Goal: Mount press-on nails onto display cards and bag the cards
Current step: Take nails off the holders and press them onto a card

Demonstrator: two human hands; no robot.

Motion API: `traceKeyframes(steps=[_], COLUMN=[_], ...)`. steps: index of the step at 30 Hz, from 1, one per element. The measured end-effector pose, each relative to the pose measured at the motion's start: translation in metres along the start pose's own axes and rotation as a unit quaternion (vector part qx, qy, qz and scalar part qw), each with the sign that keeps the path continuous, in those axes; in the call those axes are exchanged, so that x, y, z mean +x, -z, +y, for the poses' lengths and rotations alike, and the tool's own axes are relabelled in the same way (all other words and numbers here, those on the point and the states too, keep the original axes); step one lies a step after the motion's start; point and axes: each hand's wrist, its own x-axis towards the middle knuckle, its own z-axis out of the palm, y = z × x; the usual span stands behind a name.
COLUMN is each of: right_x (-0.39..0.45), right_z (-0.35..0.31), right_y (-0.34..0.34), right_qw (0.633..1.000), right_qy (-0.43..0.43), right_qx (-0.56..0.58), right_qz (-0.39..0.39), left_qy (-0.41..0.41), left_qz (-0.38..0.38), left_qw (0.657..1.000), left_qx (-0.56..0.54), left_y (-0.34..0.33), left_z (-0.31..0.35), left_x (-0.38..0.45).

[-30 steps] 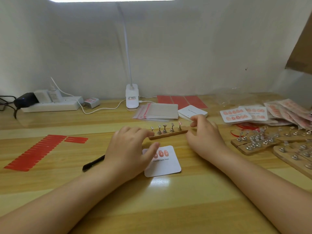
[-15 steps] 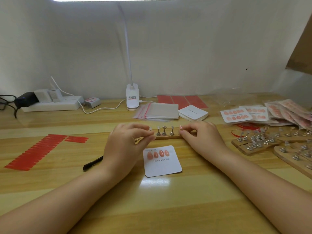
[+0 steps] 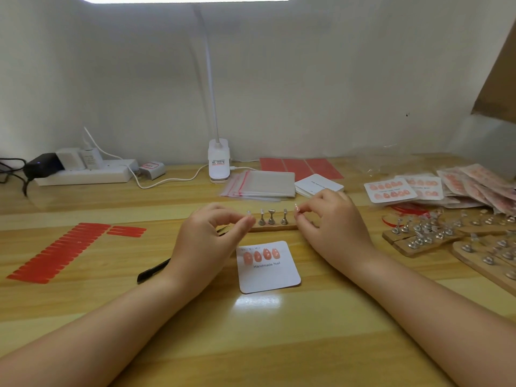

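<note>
A white display card (image 3: 269,275) printed "Handmade Nail" lies in front of me with several pink press-on nails (image 3: 261,255) in a row along its top. Behind it sits a wooden strip (image 3: 275,227) carrying small metal nail stands (image 3: 271,217). My left hand (image 3: 208,241) pinches the leftmost stand between thumb and forefinger. My right hand (image 3: 332,222) pinches a small pale nail (image 3: 296,208) at the strip's right end. A black tool (image 3: 152,272) sticks out from under my left hand.
Clear zip bags (image 3: 262,185) and a stack of blank cards (image 3: 318,185) lie behind the strip. Filled cards (image 3: 389,189), bagged cards (image 3: 480,185) and more stand strips (image 3: 418,238) crowd the right. Red adhesive strips (image 3: 55,252) lie left; lamp base (image 3: 219,163) and power strip (image 3: 83,174) at the back.
My left hand left the card and went up to the strip's left end. My right hand came from behind the strip's right end and closed on the nail there.
</note>
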Motion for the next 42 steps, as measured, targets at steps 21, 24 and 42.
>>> traceKeyframes(steps=[21,24,42], right_x=[-0.024,-0.024,-0.022], right_z=[-0.035,-0.035,-0.039], right_y=[0.002,0.001,0.002], right_qw=[0.961,0.960,0.953], right_qy=[0.073,0.078,0.076], right_qx=[0.264,0.264,0.288], right_qz=[-0.048,-0.046,-0.060], left_qy=[-0.161,-0.156,-0.050], left_qz=[0.022,0.024,0.009], left_qw=[0.984,0.985,0.999], left_qx=[0.068,0.064,-0.008], left_y=[-0.007,-0.007,-0.008], left_z=[0.003,0.004,0.009], left_x=[-0.004,-0.005,-0.005])
